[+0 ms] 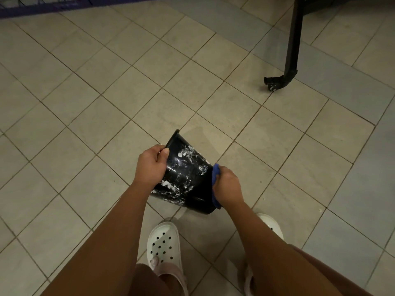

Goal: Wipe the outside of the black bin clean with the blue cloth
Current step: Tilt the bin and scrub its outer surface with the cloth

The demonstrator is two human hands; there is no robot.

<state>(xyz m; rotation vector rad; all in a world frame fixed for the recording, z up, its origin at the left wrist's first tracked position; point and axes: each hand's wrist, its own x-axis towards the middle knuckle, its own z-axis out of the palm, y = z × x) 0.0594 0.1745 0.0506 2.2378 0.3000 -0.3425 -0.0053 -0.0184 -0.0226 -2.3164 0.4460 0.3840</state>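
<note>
The black bin (188, 180) is held tilted above the tiled floor, its rim up and to the left, its base down near my feet. White smears and specks cover its side. My left hand (150, 165) grips the rim, thumb on the outside. My right hand (227, 186) presses the blue cloth (215, 174) against the bin's right side near the base. Only strips of the cloth show around my fingers.
Beige tiled floor (106, 103) all around. A black metal leg with a castor wheel (272, 85) stands at the upper right. A dark purple frame (42, 5) runs along the top left edge. My feet in white perforated clogs (164, 244) stand just below the bin.
</note>
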